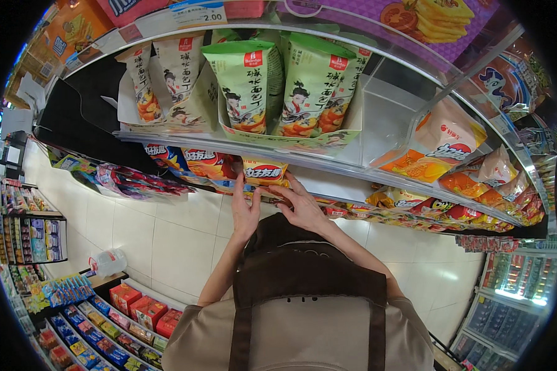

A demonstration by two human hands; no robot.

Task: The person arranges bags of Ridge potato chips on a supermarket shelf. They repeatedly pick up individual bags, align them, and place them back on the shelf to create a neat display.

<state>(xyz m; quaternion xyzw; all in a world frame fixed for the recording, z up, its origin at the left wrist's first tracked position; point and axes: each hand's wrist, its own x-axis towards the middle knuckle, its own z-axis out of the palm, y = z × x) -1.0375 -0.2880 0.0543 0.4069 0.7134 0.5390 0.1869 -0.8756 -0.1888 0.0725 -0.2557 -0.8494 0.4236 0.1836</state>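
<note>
Both my hands are at the front of a lower shelf, around a yellow and red snack bag [263, 172]. My left hand [246, 211] is upright at the bag's left side, fingertips at its edge. At its right side is my right hand [302, 204], with some fingers along the bag's edge and others bent below it. The fingers of both hands are partly hidden by the bag and the shelf, so how firmly they touch it cannot be told. More snack bags [209, 162] stand just left of it. On the shelf above, green snack bags [248, 92] stand in an open carton [260, 137].
The clear shelf edge [306, 157] juts out above my hands. Beige snack bags [181, 74] stand at the upper left, orange ones [438, 143] at the right. Behind me are a low shelf with red boxes [148, 311] and a large plastic bottle [109, 262] on the tiled floor.
</note>
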